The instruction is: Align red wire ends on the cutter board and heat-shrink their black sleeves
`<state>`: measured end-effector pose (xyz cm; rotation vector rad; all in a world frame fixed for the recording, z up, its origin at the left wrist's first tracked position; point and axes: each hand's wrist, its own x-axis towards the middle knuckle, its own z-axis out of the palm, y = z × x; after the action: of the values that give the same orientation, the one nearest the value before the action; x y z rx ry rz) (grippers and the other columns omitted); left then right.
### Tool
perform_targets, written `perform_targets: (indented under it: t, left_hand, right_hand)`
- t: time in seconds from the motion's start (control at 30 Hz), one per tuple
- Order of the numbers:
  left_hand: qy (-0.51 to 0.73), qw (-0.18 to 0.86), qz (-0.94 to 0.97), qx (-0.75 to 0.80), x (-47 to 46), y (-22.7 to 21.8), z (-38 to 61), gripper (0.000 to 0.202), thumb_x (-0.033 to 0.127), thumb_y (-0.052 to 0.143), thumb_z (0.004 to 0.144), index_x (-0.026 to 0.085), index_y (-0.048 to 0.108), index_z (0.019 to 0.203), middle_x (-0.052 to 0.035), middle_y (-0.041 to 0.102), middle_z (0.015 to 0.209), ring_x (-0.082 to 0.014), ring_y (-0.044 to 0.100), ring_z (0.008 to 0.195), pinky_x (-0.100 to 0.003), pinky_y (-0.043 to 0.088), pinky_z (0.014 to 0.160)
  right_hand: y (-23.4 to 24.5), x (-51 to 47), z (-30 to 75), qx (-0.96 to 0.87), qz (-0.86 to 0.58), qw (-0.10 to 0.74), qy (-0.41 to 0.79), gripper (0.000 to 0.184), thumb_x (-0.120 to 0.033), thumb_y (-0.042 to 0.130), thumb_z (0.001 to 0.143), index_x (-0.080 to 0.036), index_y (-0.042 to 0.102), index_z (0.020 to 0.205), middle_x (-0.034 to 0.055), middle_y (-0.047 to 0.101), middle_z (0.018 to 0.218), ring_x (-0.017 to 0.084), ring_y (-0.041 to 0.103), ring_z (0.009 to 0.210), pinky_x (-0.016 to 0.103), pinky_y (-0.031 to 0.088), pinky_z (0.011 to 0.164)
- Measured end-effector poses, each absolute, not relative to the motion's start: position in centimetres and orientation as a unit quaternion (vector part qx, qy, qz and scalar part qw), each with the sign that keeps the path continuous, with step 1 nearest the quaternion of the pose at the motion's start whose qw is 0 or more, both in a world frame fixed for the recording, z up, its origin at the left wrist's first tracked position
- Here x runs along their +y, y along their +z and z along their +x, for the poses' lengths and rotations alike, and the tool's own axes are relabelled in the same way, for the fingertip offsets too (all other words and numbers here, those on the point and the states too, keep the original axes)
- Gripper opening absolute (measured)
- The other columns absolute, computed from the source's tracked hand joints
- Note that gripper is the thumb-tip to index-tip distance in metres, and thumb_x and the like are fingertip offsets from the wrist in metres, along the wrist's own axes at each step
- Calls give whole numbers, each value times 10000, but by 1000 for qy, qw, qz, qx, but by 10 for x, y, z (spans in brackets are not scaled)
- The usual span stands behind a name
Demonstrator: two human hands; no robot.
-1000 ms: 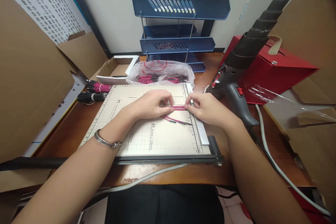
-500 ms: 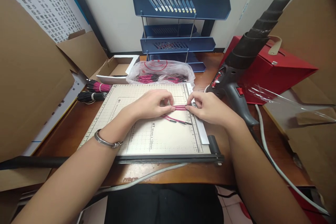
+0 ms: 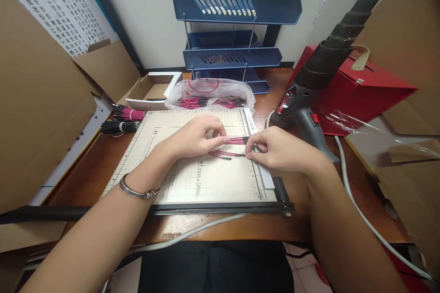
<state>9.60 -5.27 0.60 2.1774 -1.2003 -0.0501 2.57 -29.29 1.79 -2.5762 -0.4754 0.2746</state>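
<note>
A beige paper-cutter board (image 3: 206, 183) with grid lines lies in front of me on the wooden desk. My left hand (image 3: 195, 137) rests on it, fingers pressed down on a small bunch of pink wires (image 3: 237, 140) with black tips. My right hand (image 3: 278, 149) is closed in a pinch on the black tip of a loose pink wire (image 3: 227, 154) lying just nearer me than the bunch. A metal bangle (image 3: 135, 191) circles my left wrist.
A black heat gun (image 3: 316, 87) stands right of the board, its grey cord (image 3: 357, 210) trailing down. Behind are a clear bag of pink wires (image 3: 211, 96), a blue tiered tray rack (image 3: 233, 36), a red box (image 3: 360, 87). Bundled wires (image 3: 120, 121) and cardboard (image 3: 41, 100) lie left.
My right hand has moved off the end of the bunch and a little toward me, onto the tip of the loose wire. The left hand has barely shifted.
</note>
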Motion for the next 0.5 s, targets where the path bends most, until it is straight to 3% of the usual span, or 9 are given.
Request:
perform_targets:
  t: [0.2,0.33,0.5]
  left_hand:
    - [-23,323,817,-477,-53,7,93,200,359,704,909,188,777,835,-24,727,839,-160,624,796,-294,435,783]
    - [-32,314,831,-458,-53,7,93,159,288,672,909,211,808,878,-15,736,765,-161,620,763,-285,435,742]
    - [-20,312,839,-446,-53,6,91,182,313,667,902,204,807,865,-17,710,714,-155,599,702,-283,421,694]
  right_hand:
    - [16,-297,29,-178,-951,252,25,184,-268,610,870,-219,788,874,-36,464,544,103,384,533,284,293,592]
    - [14,-298,31,-177,-947,267,-13,208,-294,591,907,-207,777,882,-31,497,563,105,410,548,283,311,620]
    - [9,-300,34,-208,-934,289,-33,155,-291,623,912,-202,743,874,10,645,787,117,515,671,273,361,660]
